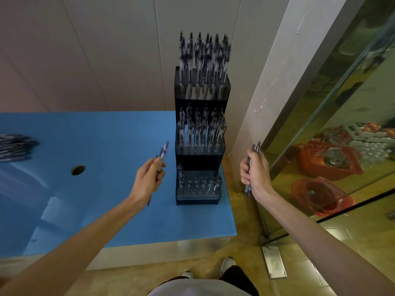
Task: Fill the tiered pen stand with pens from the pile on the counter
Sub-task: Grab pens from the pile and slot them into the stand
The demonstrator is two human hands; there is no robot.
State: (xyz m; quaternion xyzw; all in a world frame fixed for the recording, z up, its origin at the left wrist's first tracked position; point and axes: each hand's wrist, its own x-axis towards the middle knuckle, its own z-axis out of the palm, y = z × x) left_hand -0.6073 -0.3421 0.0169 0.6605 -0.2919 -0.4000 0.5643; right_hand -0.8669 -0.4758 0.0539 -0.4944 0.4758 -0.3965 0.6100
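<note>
— How full is the pen stand (199, 135) by now?

— It stands at the table's (96, 135) right edge. Top and middle tiers look packed; the bottom tier has a few pens and open holes left.

— And the hands?

— The left hand (148, 181) pinches one pen (163, 152), beside the stand. The right hand (255, 174) grips a small bundle (255, 149). The pile (15, 147) lies at the left edge.
</note>
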